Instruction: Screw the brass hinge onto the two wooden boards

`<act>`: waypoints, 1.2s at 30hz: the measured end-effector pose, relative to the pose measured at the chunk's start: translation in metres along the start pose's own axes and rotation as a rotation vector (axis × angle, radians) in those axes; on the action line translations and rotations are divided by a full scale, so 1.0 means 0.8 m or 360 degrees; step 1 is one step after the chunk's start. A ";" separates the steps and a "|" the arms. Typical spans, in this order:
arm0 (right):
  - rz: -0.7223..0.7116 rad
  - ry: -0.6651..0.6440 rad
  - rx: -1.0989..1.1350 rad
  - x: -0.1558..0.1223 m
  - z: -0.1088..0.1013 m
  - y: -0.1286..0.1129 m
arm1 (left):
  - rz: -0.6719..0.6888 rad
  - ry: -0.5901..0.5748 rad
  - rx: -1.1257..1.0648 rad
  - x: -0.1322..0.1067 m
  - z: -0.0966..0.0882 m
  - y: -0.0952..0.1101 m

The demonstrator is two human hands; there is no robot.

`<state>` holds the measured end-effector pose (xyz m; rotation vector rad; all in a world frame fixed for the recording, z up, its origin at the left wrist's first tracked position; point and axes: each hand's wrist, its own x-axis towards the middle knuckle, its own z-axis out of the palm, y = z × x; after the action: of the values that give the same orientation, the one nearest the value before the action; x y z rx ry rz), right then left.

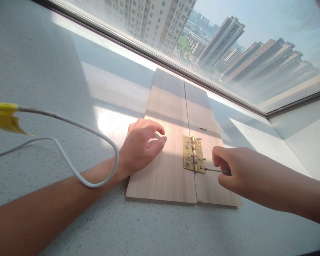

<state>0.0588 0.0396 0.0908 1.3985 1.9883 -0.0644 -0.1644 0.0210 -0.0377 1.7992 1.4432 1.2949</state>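
Note:
Two light wooden boards lie side by side on a speckled grey sill, joined across their seam by a brass hinge with several screws standing up from it. My right hand is closed round a thin screwdriver, its shaft lying level and its tip at the hinge's lower right corner. On the left board my left hand rests with its fingers loosely curled and apart, holding nothing, a short way left of the hinge.
A white cable with a yellow tag loops over my left forearm. A large window runs along the back of the sill, looking out on tall buildings. A white wall stands at the right.

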 end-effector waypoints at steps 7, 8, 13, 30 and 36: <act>-0.1152 0.0463 -0.0574 -0.012 0.018 0.015 | -0.0003 -0.0007 0.0022 0.001 -0.001 -0.001; -0.1136 0.0417 -0.0565 -0.011 0.018 0.014 | -0.0006 -0.0007 0.0023 0.001 -0.001 -0.001; -0.0424 0.0085 -0.0375 -0.003 0.010 -0.004 | -0.0003 0.0014 0.0011 0.001 0.000 0.000; -0.1014 0.0644 -0.0706 -0.018 0.038 0.003 | -0.0008 0.0007 0.0009 0.000 -0.001 0.001; -0.0309 0.0194 -0.0393 -0.007 0.019 -0.009 | 0.0003 0.0003 0.0004 0.001 -0.001 0.001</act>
<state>0.0612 0.0259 0.0803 1.0735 2.1453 0.1775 -0.1647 0.0210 -0.0365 1.8016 1.4453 1.2969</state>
